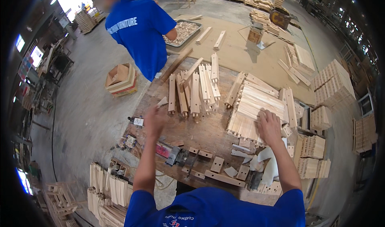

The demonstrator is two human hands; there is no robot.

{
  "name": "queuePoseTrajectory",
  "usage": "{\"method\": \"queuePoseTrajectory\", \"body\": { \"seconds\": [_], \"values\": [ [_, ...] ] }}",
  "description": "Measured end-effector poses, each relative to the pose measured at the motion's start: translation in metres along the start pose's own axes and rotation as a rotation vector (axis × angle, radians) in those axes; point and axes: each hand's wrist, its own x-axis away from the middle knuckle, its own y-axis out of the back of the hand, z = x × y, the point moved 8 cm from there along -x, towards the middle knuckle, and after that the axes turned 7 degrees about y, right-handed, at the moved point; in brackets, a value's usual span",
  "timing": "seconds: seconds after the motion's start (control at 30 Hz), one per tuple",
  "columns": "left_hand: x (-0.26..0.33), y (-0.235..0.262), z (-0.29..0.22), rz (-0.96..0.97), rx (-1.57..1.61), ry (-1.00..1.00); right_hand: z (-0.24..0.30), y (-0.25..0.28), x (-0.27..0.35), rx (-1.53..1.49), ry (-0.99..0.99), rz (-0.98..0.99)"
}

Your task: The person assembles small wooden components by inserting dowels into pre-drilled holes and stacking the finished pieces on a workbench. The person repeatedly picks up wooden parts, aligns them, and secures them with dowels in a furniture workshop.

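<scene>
My right hand (269,126) lies on top of a stack of pale wooden rails (256,103) at the right of the workbench, fingers resting on the wood rather than wrapped round a piece. Over the bench's left side, my left hand (155,120) is smeared by motion. A small whitish scrap (162,101) shows at its fingertips; whether the hand holds it I cannot tell. Farther in, a loose pile of wooden rails (195,92) with drilled holes and end tenons lies on the workbench (218,134).
A clamp-like fixture (173,154) and drilled wooden blocks (217,164) line the near bench edge, beside torn paper pieces (269,162). A co-worker in a blue shirt (140,26) stands far left, at a tray of small wooden pieces (185,31). A cardboard box (119,75) sits left.
</scene>
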Motion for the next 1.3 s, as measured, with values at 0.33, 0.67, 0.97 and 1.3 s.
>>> {"method": "queuePoseTrajectory", "body": {
  "seconds": [0.33, 0.67, 0.97, 1.3],
  "values": [
    [-0.01, -0.189, -0.075, 0.391, -0.398, 0.148, 0.062, 0.023, 0.053, -0.473, -0.102, -0.099],
    [-0.026, -0.201, -0.105, 0.474, -0.039, 0.219, 0.043, 0.011, 0.124, -0.648, -0.34, -0.104],
    [-0.058, -0.25, -0.134, 0.392, -0.351, 0.173, 0.067, 0.011, 0.118, -0.739, -0.347, -0.099],
    [0.039, -0.175, -0.1, 0.938, 1.013, 0.398, 0.088, -0.044, 0.128, -1.344, -0.531, -0.091]
  ]
}}
